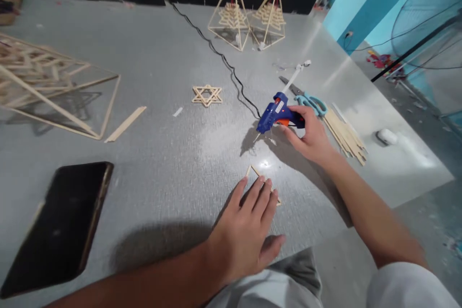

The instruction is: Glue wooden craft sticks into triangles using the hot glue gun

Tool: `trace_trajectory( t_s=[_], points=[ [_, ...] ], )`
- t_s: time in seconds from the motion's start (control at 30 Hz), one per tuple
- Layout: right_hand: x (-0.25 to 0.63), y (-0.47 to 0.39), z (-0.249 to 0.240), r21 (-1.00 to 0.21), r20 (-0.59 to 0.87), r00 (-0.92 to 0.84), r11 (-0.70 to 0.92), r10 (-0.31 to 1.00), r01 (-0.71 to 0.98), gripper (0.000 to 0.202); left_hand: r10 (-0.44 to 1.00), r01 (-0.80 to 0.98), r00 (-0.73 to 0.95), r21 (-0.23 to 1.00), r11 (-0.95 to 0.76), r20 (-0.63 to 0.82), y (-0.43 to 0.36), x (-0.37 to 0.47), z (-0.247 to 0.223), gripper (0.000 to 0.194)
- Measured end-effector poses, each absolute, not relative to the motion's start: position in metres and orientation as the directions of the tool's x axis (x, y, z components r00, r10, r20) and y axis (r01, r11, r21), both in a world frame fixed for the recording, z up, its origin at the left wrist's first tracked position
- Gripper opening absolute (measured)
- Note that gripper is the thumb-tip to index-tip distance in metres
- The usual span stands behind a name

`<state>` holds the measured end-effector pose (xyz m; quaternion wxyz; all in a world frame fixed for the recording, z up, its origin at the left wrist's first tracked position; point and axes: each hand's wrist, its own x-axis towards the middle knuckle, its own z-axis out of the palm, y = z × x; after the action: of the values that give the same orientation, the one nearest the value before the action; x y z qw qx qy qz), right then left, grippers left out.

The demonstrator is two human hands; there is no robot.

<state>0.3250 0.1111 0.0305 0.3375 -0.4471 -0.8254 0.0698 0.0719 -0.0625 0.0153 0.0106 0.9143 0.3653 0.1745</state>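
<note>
My left hand point(249, 226) lies over a small figure of thin wooden sticks point(257, 172) on the grey table, fingers stretched out and covering part of it. The pointed top and right corner of that figure show. In my right hand point(308, 137) is a blue glue gun point(276, 114) with an orange trigger, held by its handle above the table. Its nozzle points down and left, and a white glue stick point(293, 78) sticks out of its back. A small wooden six-pointed star point(207, 96) lies farther forward.
Blue-handled scissors point(311, 102) and loose wooden sticks point(344, 135) lie right of the glue gun. A dark phone point(59, 224) is at the left, below a large stick frame point(108, 106). Two stick pyramids point(231, 14) stand at the back. A black cable point(216, 50) crosses the table.
</note>
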Motion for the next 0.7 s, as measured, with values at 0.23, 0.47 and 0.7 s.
trace_trajectory(
  t_s=[0.23,0.47,0.7],
  points=[
    [0.322,0.118,0.027,-0.224,0.62,-0.514,0.761,0.593,0.609,0.044,0.673,0.646,0.693,0.192,-0.739,0.256,-0.062,0.07,0.025,0.068],
    [0.316,0.115,0.028,-0.191,0.61,-0.576,0.806,0.545,0.56,0.05,0.688,0.662,0.688,0.188,-0.725,0.229,-0.063,0.07,0.027,0.069],
    [0.315,0.113,0.033,-0.162,0.582,-0.61,0.811,0.538,0.561,0.057,0.687,0.668,0.694,0.163,-0.726,0.216,-0.062,0.07,0.031,0.069]
  ],
)
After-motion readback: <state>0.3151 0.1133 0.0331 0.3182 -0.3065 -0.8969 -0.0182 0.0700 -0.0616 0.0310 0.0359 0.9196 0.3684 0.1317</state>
